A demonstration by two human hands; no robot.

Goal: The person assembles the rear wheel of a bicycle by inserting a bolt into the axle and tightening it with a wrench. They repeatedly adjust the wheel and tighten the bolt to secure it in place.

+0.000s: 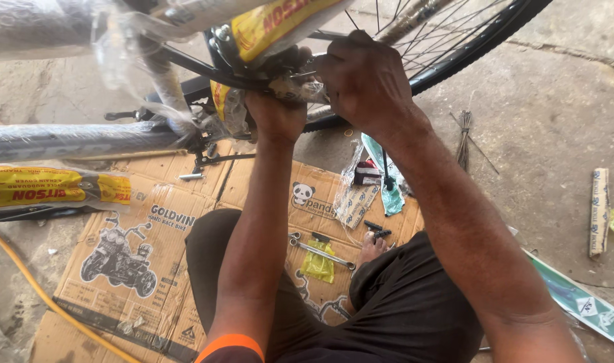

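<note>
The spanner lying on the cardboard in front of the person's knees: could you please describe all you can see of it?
The spanner is a slim, bright metal bar with a ring end at its left. It lies flat and slanted on the flattened cardboard, its lower end against the dark shorts. A crumpled yellow plastic scrap lies under it. Neither hand touches it.

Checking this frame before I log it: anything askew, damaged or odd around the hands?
Nothing looks damaged. Both the left hand and right hand grip the bicycle near the rear wheel. Its plastic wrap hangs loose and torn. A wrench and small packets lie scattered on the flattened cardboard.
</note>
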